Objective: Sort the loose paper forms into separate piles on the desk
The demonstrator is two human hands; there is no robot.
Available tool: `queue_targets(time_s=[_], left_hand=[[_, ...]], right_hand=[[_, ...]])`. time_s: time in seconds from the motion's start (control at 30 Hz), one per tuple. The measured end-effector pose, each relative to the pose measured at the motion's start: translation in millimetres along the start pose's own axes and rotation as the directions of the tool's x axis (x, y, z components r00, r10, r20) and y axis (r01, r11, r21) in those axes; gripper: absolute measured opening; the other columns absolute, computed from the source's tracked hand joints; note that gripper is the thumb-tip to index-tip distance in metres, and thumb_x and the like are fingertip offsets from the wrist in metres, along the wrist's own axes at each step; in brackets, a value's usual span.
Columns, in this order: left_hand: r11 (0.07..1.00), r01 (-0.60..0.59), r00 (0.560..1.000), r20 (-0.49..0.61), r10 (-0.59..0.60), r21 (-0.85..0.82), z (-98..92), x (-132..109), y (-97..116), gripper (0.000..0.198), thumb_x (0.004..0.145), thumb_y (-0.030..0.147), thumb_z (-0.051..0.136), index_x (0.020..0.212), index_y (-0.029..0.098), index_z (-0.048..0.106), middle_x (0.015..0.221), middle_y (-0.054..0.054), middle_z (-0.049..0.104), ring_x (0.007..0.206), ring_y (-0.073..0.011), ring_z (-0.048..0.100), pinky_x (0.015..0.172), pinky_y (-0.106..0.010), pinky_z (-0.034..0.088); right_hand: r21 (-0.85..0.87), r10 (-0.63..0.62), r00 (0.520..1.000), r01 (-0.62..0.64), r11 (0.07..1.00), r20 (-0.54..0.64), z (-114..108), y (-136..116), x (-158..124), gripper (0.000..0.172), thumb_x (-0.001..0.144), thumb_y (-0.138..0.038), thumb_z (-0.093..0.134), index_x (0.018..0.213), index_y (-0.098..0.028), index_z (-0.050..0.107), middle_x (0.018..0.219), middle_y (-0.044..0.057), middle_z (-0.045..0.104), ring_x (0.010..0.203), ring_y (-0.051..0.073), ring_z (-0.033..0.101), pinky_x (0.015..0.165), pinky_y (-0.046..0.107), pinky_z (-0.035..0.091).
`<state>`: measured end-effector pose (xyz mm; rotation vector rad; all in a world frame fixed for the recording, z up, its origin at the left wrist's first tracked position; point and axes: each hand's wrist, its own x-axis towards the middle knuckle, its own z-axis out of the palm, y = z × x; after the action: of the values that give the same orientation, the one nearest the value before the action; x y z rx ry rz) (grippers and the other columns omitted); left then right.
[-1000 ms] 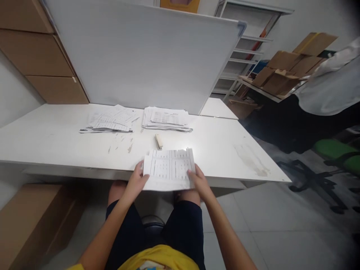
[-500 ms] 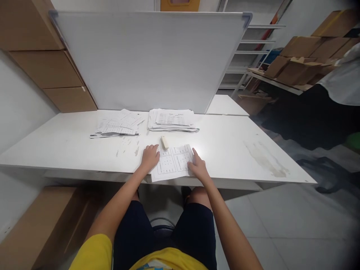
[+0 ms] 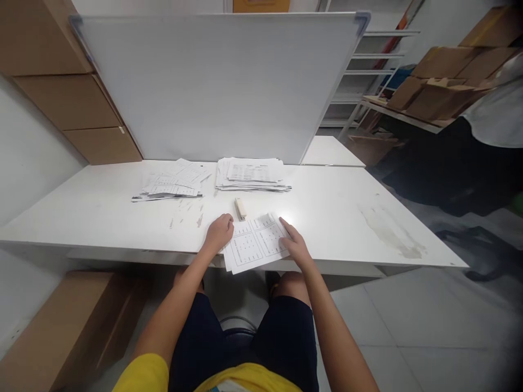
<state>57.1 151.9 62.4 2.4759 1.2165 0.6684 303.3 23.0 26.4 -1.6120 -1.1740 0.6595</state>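
Over the tabletop's [image 3: 347,218] near edge, your right hand [image 3: 297,248] clamps fingers on printed sheets [image 3: 254,245], likely light, floppy, best held by both sides, though your left hand's [image 3: 219,232] grip I cannot tell

White table [image 3: 327,218] with a cream stapler [image 3: 240,209]. Behind the stapler lies a thick paper stack [image 3: 254,174]; behind and left, a looser paper pile [image 3: 174,182]; well to the right, brownish stains [image 3: 408,249].

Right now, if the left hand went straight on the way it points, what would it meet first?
Probably the cream stapler on the white table, just beyond the left hand; depth is unclear, so the hand might pass over it.
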Motion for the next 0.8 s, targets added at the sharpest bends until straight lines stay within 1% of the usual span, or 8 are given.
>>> queue_targets(time_s=[0.1,0.17,0.23,0.3,0.37,0.5,0.63,0.8], left_hand=[[0.998,-0.027,1.0,-0.007,0.027,-0.061,1.1,1.8,-4.0,0.023,0.095,0.018,0.038,0.105,0.02,0.058,0.104,-0.007,0.065,0.097,-0.0213,0.06,0.084,-0.034,0.047],[0.997,-0.039,0.999,-0.007,0.039,-0.069,2.0,4.6,-6.1,0.024,0.096,0.019,0.039,0.11,0.019,0.058,0.109,-0.008,0.065,0.105,-0.0224,0.058,0.09,-0.035,0.046],[0.999,-0.039,0.999,0.002,0.039,-0.031,2.9,7.1,-6.8,0.023,0.096,0.019,0.042,0.11,0.018,0.06,0.11,-0.009,0.066,0.107,-0.024,0.057,0.093,-0.037,0.045],[0.999,-0.029,1.0,0.003,0.029,0.031,3.4,8.5,-6.0,0.023,0.095,0.022,0.045,0.111,0.016,0.062,0.109,-0.01,0.065,0.106,-0.0259,0.055,0.093,-0.039,0.045],[0.997,-0.006,1.0,-0.019,0.007,0.08,3.7,8.6,-4.8,0.025,0.095,0.026,0.048,0.113,0.016,0.063,0.111,-0.01,0.065,0.107,-0.0274,0.054,0.093,-0.041,0.044],[0.992,0.029,0.999,-0.035,-0.025,0.122,4.2,7.4,-3.4,0.029,0.094,0.032,0.052,0.116,0.017,0.063,0.113,-0.01,0.064,0.109,-0.0284,0.053,0.094,-0.041,0.043],[0.987,0.02,1.0,0.004,-0.021,0.162,3.6,7.6,-3.6,0.032,0.094,0.033,0.052,0.12,0.017,0.063,0.113,-0.011,0.063,0.109,-0.0289,0.052,0.093,-0.041,0.042],[0.981,0.019,0.999,0.025,-0.024,0.191,1.8,9.6,-4.4,0.041,0.093,0.039,0.053,0.126,0.016,0.06,0.118,-0.012,0.061,0.112,-0.0303,0.051,0.096,-0.043,0.042]], right_hand=[[0.074,0.014,0.999,-0.012,0.997,-0.029,-1.3,4.4,1.4,0.075,0.072,-0.028,0.05,0.147,-0.023,0.044,0.142,0.007,0.051,0.13,0.027,0.046,0.111,0.046,0.037],[0.073,0.032,0.999,-0.029,0.997,-0.032,-0.7,6.7,2.6,0.079,0.073,-0.028,0.051,0.151,-0.023,0.037,0.141,0.009,0.05,0.126,0.027,0.049,0.109,0.048,0.039],[0.036,0.008,0.999,-0.007,0.999,-0.033,1.2,8.7,3.8,0.081,0.073,-0.027,0.051,0.152,-0.025,0.033,0.136,0.009,0.051,0.124,0.026,0.05,0.108,0.049,0.04],[-0.019,-0.054,0.998,0.053,0.998,-0.046,3.7,10.4,4.9,0.077,0.074,-0.024,0.05,0.149,-0.027,0.038,0.132,0.008,0.052,0.125,0.026,0.048,0.109,0.049,0.039],[-0.072,-0.107,0.992,0.103,0.992,-0.067,5.8,11.8,5.6,0.066,0.074,-0.023,0.048,0.141,-0.027,0.048,0.127,0.008,0.052,0.125,0.025,0.048,0.111,0.048,0.038],[-0.114,-0.137,0.982,0.122,0.986,-0.131,6.9,13.7,6.4,0.051,0.077,-0.023,0.046,0.125,-0.024,0.061,0.119,0.008,0.054,0.12,0.024,0.051,0.11,0.047,0.039],[-0.117,-0.13,0.975,0.11,0.987,-0.181,5.1,15.2,7.4,0.049,0.077,-0.023,0.046,0.122,-0.023,0.063,0.119,0.008,0.055,0.119,0.024,0.052,0.109,0.046,0.041],[-0.146,-0.11,0.985,0.091,0.985,-0.134,8.6,16.4,11.3,0.053,0.077,-0.024,0.047,0.128,-0.021,0.059,0.124,0.009,0.053,0.122,0.025,0.052,0.111,0.045,0.04]])
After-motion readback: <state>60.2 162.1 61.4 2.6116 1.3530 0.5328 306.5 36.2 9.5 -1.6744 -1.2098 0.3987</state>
